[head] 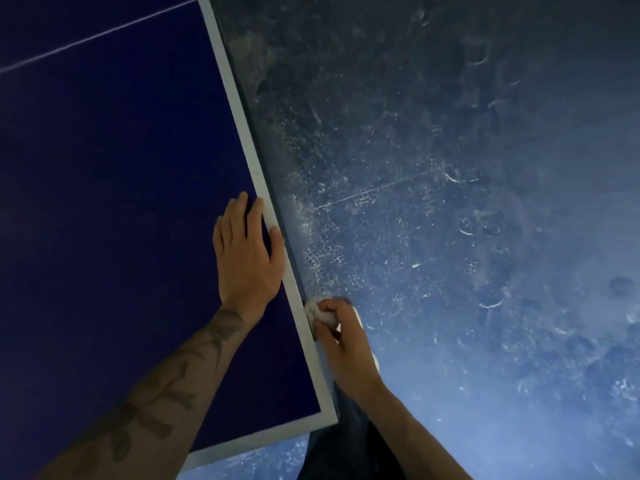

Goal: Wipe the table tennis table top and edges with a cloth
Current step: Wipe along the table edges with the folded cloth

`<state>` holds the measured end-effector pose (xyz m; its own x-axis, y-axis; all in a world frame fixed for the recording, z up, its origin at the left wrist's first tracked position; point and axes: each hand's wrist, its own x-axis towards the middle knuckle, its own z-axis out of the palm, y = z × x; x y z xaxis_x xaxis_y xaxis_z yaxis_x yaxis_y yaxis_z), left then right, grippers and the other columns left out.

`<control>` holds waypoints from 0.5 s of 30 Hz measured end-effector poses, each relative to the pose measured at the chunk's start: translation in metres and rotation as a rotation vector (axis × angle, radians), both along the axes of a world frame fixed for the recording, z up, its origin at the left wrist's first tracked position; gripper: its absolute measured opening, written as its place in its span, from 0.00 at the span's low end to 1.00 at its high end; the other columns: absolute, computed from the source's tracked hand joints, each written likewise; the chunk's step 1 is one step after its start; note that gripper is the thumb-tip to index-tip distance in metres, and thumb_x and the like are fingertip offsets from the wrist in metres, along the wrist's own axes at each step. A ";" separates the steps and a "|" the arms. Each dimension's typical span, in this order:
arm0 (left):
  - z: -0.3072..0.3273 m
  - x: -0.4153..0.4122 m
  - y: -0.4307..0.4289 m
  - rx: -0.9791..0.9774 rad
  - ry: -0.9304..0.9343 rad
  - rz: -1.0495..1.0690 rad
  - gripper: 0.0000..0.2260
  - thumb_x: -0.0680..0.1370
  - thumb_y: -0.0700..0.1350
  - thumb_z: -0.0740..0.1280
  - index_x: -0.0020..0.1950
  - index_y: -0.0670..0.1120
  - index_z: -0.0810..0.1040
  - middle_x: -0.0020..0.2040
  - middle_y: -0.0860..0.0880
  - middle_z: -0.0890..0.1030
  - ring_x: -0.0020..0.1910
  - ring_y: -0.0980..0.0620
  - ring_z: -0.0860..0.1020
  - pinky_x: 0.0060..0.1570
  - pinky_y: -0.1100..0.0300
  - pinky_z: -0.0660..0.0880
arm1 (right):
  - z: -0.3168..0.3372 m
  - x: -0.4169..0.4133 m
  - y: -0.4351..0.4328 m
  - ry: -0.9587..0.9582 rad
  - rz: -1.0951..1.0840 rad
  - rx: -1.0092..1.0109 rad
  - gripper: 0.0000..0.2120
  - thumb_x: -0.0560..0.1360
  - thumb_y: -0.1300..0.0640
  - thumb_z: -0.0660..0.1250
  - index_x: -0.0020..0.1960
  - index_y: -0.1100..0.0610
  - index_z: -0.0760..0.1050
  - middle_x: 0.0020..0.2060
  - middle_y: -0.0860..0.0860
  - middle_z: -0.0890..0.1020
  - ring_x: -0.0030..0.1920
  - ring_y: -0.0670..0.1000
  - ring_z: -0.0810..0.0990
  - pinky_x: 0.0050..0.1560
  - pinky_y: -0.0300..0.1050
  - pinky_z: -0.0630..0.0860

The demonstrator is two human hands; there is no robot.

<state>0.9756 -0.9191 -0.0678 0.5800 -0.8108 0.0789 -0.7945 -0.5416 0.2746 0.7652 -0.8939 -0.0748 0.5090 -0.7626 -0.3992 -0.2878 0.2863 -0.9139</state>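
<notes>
1 table tennis table fills the left, dark blue, with 1 thin white line crossing its upper corner. 1 white border marks its side edge, whose long axis slants from top centre down to a corner at lower right. Of the 2 hands, the left hand (tattooed forearm behind it) lies flat on the top, fingers straight, fingertips at the border. Just right of the edge, 1 white cloth is bunched against the table's side, gripped by the curled fingers of the right hand. Beyond lies a dusty floor
</notes>
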 end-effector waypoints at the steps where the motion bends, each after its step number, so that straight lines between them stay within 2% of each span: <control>1: 0.000 -0.001 0.000 -0.001 0.008 0.001 0.22 0.87 0.52 0.55 0.80 0.46 0.64 0.82 0.44 0.62 0.82 0.44 0.59 0.81 0.42 0.57 | 0.003 0.005 -0.004 0.011 -0.002 -0.006 0.16 0.83 0.55 0.66 0.59 0.32 0.73 0.57 0.36 0.79 0.59 0.43 0.80 0.55 0.34 0.78; 3: 0.003 -0.002 -0.002 0.009 0.013 0.019 0.22 0.87 0.51 0.56 0.80 0.45 0.64 0.82 0.44 0.62 0.82 0.44 0.59 0.80 0.41 0.57 | 0.004 0.029 -0.028 -0.009 -0.008 0.004 0.15 0.83 0.58 0.66 0.59 0.37 0.74 0.58 0.45 0.80 0.58 0.47 0.81 0.57 0.40 0.80; 5: 0.005 -0.002 -0.004 0.025 0.022 0.035 0.23 0.86 0.50 0.55 0.81 0.45 0.64 0.82 0.44 0.62 0.82 0.44 0.59 0.81 0.42 0.57 | 0.001 0.063 -0.064 -0.023 0.000 0.017 0.13 0.85 0.63 0.65 0.60 0.45 0.74 0.58 0.53 0.79 0.57 0.53 0.81 0.58 0.48 0.81; 8: 0.004 -0.001 -0.003 0.048 0.010 0.034 0.24 0.86 0.51 0.54 0.81 0.45 0.65 0.82 0.43 0.63 0.82 0.44 0.60 0.82 0.44 0.55 | 0.001 0.105 -0.109 -0.048 0.026 0.044 0.11 0.85 0.65 0.65 0.63 0.52 0.74 0.61 0.57 0.80 0.59 0.56 0.82 0.61 0.51 0.81; 12: 0.003 0.001 -0.003 0.041 0.005 0.029 0.23 0.86 0.50 0.56 0.81 0.45 0.65 0.82 0.43 0.63 0.83 0.45 0.59 0.83 0.45 0.53 | 0.000 0.097 -0.104 -0.054 0.042 0.036 0.13 0.85 0.65 0.66 0.62 0.47 0.73 0.60 0.56 0.80 0.60 0.56 0.81 0.62 0.52 0.80; 15: 0.003 0.001 -0.003 0.042 0.021 0.030 0.23 0.86 0.49 0.57 0.81 0.45 0.66 0.82 0.44 0.63 0.83 0.44 0.60 0.82 0.44 0.55 | -0.002 0.069 -0.084 -0.024 0.076 0.063 0.15 0.84 0.63 0.67 0.61 0.43 0.74 0.58 0.53 0.80 0.58 0.56 0.81 0.58 0.52 0.82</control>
